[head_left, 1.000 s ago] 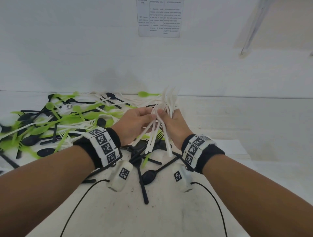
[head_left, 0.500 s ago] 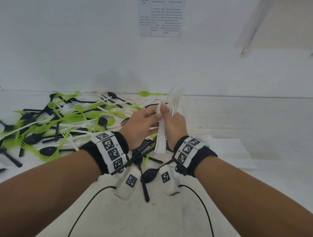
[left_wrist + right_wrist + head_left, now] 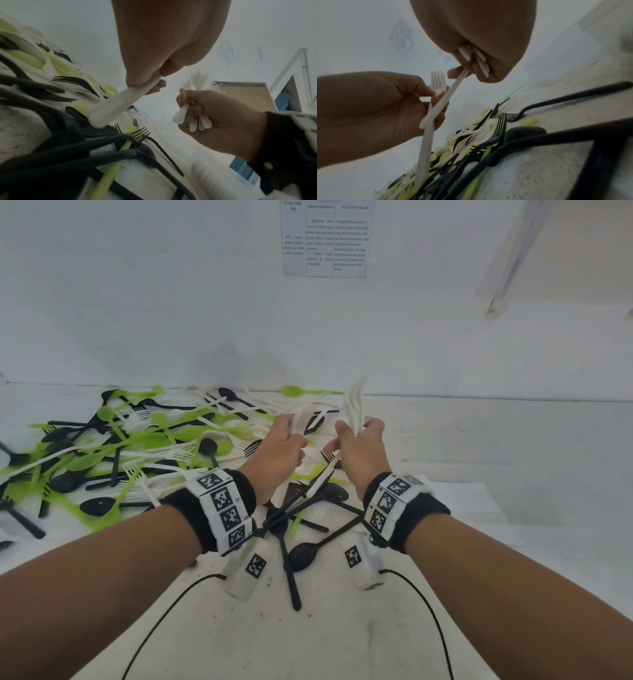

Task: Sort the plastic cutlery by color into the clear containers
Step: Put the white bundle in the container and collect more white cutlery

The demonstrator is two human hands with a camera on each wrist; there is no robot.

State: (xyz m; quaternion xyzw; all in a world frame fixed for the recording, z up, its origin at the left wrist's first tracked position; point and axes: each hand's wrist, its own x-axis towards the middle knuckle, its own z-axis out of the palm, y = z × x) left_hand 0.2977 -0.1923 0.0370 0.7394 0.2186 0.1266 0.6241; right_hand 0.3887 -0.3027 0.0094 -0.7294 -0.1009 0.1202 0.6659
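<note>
Forks [image 3: 354,405] bunched in my right hand [image 3: 363,453], one fork [image 3: 303,421] pinched in my left hand [image 3: 279,451]; uneven handles could slip out.

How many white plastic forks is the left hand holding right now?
1. A single white plastic fork is pinched in the left hand, tines up; the right hand grips a separate white bundle. Motion blur could hide another.

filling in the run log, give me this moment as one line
left hand: grips white fork | right hand: grips white cutlery bundle | pile: mixed green, black, white on table | containers: not in view
</note>
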